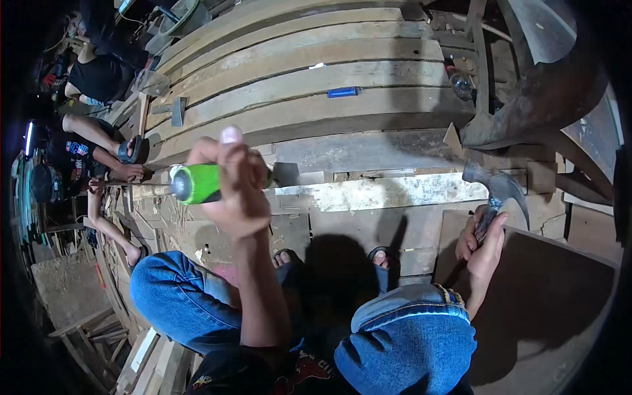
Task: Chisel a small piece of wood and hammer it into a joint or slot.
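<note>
My left hand (240, 181), raised over the wooden floor in front of my left knee, is closed around a bright green handle (199, 184) with dark patches and a rounded grey end toward the left. My fingers hide its middle, and what kind of tool it belongs to I cannot make out. To the right, my right hand (484, 247) grips a claw hammer (498, 187) by its dark handle, close below the head. The hammer's head is uppermost, its curved claw on the right, above a brown board (553, 296) beside my right knee.
Long thick planks (296, 66) lie across the far side, bearing a blue lighter (344, 92) and another hammer (178, 110). A large brown curved metal piece (546, 99) stands at far right near a plastic bottle (461, 82). Left, a co-worker (72, 151) sits bent forward. Wood shavings litter the floor.
</note>
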A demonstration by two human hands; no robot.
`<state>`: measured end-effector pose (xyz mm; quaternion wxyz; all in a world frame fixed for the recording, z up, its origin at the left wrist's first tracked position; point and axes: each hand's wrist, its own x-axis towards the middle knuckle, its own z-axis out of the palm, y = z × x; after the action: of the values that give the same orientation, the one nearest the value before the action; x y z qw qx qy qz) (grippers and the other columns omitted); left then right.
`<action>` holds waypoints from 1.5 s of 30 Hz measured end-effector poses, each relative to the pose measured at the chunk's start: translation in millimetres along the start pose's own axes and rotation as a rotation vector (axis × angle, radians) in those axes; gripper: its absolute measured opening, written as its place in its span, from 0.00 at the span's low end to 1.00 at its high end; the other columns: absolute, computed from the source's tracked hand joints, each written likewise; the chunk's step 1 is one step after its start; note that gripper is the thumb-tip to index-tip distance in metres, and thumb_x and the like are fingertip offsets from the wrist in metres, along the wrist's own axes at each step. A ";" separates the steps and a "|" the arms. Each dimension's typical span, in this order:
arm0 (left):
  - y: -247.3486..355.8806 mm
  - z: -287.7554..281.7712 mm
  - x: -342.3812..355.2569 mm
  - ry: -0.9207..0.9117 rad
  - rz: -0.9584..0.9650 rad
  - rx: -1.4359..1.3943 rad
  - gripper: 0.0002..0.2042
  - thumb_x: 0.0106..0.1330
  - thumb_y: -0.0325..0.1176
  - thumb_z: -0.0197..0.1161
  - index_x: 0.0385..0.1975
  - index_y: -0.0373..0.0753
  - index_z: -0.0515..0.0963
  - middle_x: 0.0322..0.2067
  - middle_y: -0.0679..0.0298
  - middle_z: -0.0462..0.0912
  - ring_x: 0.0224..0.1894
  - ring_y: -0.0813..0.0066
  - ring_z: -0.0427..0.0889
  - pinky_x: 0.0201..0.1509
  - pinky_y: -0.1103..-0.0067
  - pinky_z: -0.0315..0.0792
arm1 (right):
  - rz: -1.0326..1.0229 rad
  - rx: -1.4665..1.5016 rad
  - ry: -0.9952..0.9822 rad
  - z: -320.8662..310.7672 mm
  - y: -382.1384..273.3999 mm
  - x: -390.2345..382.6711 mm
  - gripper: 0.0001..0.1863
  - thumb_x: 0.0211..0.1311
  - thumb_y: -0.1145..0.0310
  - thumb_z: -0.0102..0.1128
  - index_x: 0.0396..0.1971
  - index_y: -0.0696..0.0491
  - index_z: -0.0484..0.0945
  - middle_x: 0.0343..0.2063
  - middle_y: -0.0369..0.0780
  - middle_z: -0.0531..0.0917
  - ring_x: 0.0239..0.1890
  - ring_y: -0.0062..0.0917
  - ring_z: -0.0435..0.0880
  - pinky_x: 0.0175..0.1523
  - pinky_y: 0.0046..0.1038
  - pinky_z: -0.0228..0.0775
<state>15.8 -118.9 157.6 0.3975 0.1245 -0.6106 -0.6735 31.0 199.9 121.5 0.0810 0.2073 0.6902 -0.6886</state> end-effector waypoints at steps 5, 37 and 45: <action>-14.3 14.4 -31.5 -0.014 0.147 0.133 0.15 0.64 0.24 0.69 0.18 0.37 0.69 0.16 0.70 0.71 0.18 0.86 0.68 0.21 0.83 0.61 | -0.114 0.026 -0.071 8.7 -25.3 -3.8 0.35 0.79 0.34 0.32 0.35 0.55 0.70 0.14 0.30 0.61 0.13 0.14 0.56 0.19 0.21 0.48; -15.4 28.0 -32.4 -0.285 0.083 0.153 0.17 0.63 0.30 0.71 0.17 0.38 0.69 0.15 0.58 0.73 0.16 0.58 0.75 0.20 0.67 0.66 | -0.655 -0.087 0.065 3.5 -237.0 -110.9 0.33 0.76 0.35 0.42 0.53 0.54 0.65 0.28 0.32 0.66 0.15 0.09 0.58 0.13 0.11 0.50; -23.2 38.7 -30.5 -0.222 0.065 0.143 0.18 0.60 0.28 0.73 0.16 0.38 0.69 0.13 0.59 0.70 0.13 0.65 0.69 0.20 0.72 0.64 | -0.744 -0.022 -0.183 53.4 -208.4 -108.3 0.35 0.72 0.31 0.46 0.46 0.54 0.68 0.21 0.32 0.64 0.16 0.11 0.58 0.18 0.11 0.50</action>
<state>1.5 -71.4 135.1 0.3391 0.0572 -0.7010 -0.6248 36.4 135.5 353.6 -0.1108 -0.1206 0.7156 -0.6790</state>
